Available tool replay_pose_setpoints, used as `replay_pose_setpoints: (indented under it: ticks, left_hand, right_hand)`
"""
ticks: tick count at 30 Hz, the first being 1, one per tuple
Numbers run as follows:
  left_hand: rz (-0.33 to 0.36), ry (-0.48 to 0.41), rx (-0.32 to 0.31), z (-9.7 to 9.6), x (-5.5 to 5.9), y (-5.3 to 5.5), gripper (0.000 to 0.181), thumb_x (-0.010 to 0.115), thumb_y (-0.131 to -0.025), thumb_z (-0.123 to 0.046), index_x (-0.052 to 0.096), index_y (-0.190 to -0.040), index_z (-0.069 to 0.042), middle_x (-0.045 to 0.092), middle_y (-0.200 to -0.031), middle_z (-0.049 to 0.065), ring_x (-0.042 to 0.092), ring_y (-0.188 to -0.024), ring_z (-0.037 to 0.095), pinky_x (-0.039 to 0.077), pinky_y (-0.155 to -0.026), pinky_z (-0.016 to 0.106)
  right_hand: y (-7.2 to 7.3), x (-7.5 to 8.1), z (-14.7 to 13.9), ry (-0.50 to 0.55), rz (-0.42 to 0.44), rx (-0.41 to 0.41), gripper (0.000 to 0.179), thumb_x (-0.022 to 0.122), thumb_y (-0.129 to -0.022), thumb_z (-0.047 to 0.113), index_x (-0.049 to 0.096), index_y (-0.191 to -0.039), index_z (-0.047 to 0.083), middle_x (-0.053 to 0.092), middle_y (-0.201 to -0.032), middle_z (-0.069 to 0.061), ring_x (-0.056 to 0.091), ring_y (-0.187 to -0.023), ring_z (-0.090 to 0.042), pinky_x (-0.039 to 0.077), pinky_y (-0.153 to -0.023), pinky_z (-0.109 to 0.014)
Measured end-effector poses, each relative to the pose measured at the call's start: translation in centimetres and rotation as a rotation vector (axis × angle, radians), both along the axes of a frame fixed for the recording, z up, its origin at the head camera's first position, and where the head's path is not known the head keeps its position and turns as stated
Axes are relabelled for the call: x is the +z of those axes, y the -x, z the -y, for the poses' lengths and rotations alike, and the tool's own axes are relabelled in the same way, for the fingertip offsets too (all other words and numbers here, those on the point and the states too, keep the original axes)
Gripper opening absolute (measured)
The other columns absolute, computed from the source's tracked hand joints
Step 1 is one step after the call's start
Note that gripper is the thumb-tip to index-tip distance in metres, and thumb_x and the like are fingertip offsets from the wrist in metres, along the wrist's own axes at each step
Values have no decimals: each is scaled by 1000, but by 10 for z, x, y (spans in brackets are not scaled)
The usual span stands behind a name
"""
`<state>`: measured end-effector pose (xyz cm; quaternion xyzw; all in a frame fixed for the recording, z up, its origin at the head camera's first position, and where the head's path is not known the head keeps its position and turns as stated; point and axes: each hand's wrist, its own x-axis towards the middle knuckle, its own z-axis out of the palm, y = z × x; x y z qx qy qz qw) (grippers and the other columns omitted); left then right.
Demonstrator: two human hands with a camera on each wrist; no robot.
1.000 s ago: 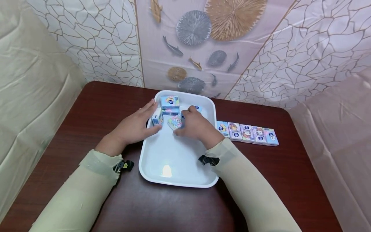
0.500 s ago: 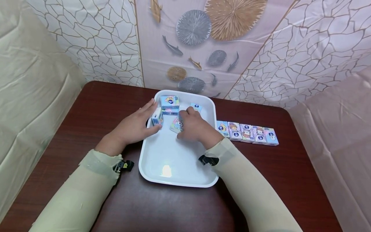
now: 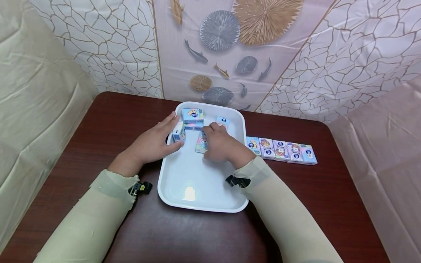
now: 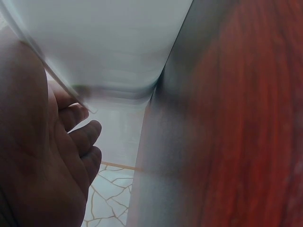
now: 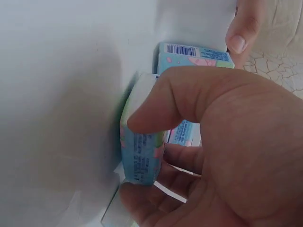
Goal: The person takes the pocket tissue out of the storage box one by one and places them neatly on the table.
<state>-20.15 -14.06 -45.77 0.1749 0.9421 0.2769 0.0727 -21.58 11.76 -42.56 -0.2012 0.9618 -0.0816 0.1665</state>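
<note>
My right hand [image 3: 222,144] is inside the white tray [image 3: 194,177], pinching a small pastel tissue pack [image 3: 200,143] between thumb and fingers. In the right wrist view that pack [image 5: 140,149] stands with its narrow side toward the camera. At the tray's left rim, my left hand [image 3: 152,144] grips the edge, thumb over the inside and fingers outside. Close to that thumb a tissue pack [image 3: 178,132] stands on edge. Behind it, one blue pack [image 3: 192,115] sits above another pack [image 3: 194,126]. A further pack [image 3: 223,121] lies beyond my right fingers, partly hidden.
Right of the tray, a row of several tissue packs [image 3: 280,150] lies side by side on the dark wooden table [image 3: 332,197], its left end against the tray. A patterned cloth backdrop [image 3: 121,51] rises behind the table's far edge.
My right hand has shifted slightly right with the tissue pack, which has turned straighter along the tray. The pack behind it shows more. My left hand has stayed put.
</note>
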Motion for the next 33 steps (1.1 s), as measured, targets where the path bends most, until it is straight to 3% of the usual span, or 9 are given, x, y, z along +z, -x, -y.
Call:
replay_pose_setpoints:
  ticks: [13,33]
  left_hand:
    - [13,1,-4,-1,1,1,96,58,-97,-68,6,-170,-33,-5,-176,-16,16,-164,29,30,-126,60]
    - [11,14,0,-1,2,0,95,58,-98,-67,5,-170,-33,-6,-176,-16,17,-164,31,30,-126,61]
  right_hand:
    - [1,6,-4,35,-17,-1,94,77,-84,13,29,-165,8,33,-155,-9,37,-131,-28,44,-113,-41]
    - [-11,21,-15,86,-50,36,90,78,-83,17,34,-162,10,37,-154,-11,38,-135,-31,42,-115,-44]
